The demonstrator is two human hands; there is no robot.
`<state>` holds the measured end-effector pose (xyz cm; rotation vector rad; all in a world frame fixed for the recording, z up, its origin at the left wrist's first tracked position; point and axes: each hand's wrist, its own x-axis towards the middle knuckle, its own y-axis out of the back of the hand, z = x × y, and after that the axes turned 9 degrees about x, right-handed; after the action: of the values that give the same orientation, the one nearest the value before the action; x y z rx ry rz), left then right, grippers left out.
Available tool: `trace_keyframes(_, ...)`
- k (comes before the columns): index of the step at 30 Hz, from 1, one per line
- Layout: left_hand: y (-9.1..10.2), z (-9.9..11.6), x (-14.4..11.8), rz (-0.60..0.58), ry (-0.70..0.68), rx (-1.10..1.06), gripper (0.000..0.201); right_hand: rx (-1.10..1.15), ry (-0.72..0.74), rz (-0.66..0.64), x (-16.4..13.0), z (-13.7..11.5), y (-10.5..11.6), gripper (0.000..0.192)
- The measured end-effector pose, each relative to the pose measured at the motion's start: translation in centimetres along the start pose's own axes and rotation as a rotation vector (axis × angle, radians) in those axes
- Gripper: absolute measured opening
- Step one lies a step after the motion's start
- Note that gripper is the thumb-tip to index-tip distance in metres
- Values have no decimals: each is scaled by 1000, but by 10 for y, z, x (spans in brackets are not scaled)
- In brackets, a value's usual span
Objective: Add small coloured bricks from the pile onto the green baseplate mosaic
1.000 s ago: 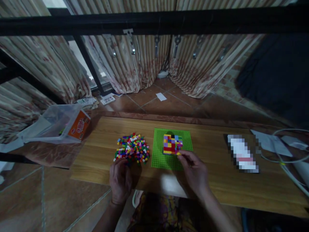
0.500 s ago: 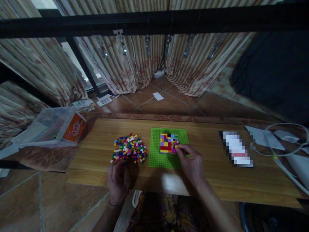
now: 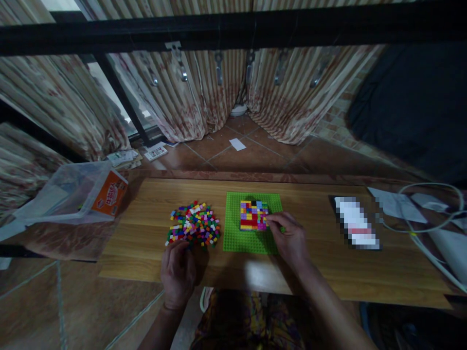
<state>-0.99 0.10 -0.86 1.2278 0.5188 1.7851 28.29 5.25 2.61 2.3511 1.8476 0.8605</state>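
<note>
A clear plastic tub (image 3: 69,192) with an orange label sits at the far left of the wooden table (image 3: 328,272). Next comes the loose heap of small coloured bricks (image 3: 193,226); my left hand (image 3: 178,272) rests just below it, fingers curled, and I cannot tell whether they hold a brick. On the green baseplate (image 3: 237,238) sits the patch of fitted bricks (image 3: 253,215). My right hand (image 3: 288,238) touches its right edge, fingertips pressed together. White cables (image 3: 430,228) lie far right.
</note>
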Motion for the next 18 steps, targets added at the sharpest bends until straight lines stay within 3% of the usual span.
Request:
trace_keyframes(7,0,2,2,9,-18,10,16,183,-184,74,-3,5,-2,15)
trace_keyframes(14,0,2,2,11,-28,22,15,371,-405,271,-3,10,-6,28)
trace_keyframes(18,-1,1,2,5,-40,17,15,389,-512,257,1,14,-13,36)
